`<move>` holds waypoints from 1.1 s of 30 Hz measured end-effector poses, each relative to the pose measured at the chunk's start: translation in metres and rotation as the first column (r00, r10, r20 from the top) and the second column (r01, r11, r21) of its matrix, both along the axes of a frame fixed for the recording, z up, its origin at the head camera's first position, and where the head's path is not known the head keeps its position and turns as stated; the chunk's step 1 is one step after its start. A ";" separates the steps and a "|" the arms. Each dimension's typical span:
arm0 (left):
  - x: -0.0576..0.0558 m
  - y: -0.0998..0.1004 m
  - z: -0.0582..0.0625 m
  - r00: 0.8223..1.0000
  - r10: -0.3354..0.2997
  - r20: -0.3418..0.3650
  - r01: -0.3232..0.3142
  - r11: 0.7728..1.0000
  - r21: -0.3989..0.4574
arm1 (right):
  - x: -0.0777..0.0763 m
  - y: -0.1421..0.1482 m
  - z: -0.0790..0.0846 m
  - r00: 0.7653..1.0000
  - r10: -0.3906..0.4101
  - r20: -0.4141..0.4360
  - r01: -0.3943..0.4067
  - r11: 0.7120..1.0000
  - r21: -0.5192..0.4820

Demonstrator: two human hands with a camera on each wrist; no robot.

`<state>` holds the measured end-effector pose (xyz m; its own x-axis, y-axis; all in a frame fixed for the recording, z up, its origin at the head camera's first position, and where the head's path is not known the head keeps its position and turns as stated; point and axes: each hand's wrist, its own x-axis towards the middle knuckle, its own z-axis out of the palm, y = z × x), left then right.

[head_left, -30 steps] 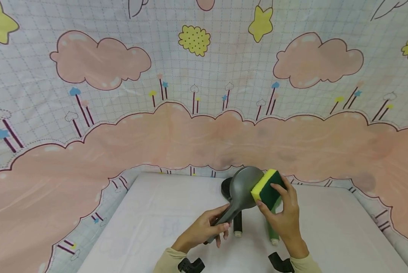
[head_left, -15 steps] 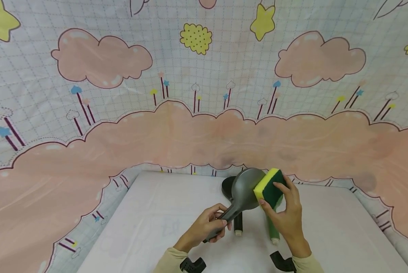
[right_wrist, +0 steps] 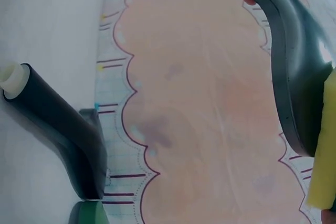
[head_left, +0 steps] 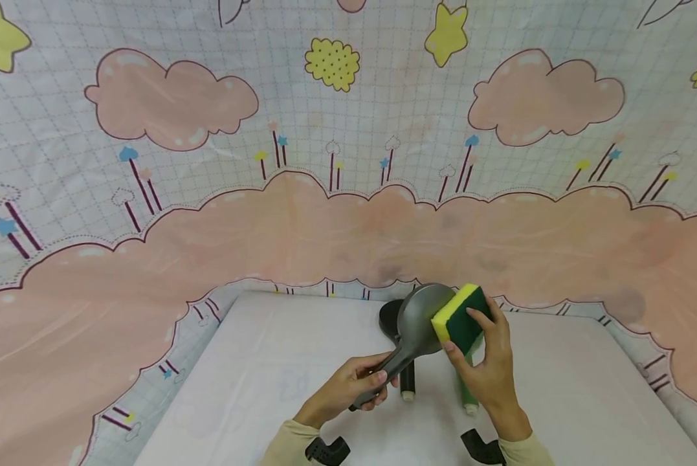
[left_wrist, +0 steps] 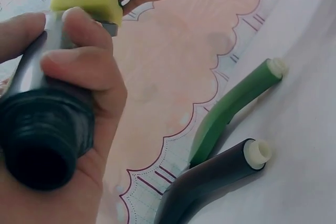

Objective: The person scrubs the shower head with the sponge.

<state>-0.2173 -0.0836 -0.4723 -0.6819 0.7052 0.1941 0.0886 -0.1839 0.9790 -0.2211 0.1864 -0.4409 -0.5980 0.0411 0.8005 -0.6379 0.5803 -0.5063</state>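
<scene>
My left hand (head_left: 351, 386) grips the handle of a grey handheld shower head (head_left: 422, 318), tilted with its round head up and to the right. In the left wrist view the handle's hollow threaded end (left_wrist: 39, 145) faces the camera. My right hand (head_left: 490, 372) holds a yellow and green scouring sponge (head_left: 463, 321) between thumb and fingers. The sponge's yellow side lies against the shower head's smooth back, as the right wrist view also shows on the sponge (right_wrist: 324, 156). Behind the hands a black shower head (head_left: 407, 380) and a green shower head (head_left: 468, 393) rest on the table.
The white table (head_left: 255, 362) reaches out on both sides of the hands. A cloth printed with clouds and stars (head_left: 348, 239) hangs behind its far edge. Both resting shower heads show pale connector ends, such as the black one's connector (left_wrist: 257, 153).
Grey shower head and sponge have shifted slightly to the right together, still touching. The left fingers have changed their lie a little round the handle. The resting shower heads stay put.
</scene>
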 end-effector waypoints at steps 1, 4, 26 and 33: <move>0.000 0.000 0.001 1.000 0.014 0.000 -0.014 1.000 -0.011 | 0.000 0.000 0.000 1.000 -0.006 0.000 0.006 1.000 0.003; 0.001 0.000 0.001 0.998 0.056 -0.009 -0.056 0.998 -0.028 | -0.001 -0.004 -0.001 0.999 -0.010 -0.035 0.011 1.000 0.014; 0.001 0.003 -0.002 0.991 0.101 -0.090 -0.103 0.994 -0.025 | -0.001 -0.003 -0.001 0.993 0.032 -0.116 -0.028 0.999 0.036; 0.002 0.004 -0.002 0.981 0.124 -0.147 -0.128 0.991 -0.024 | -0.003 0.004 -0.002 0.998 0.001 -0.067 0.000 1.000 0.016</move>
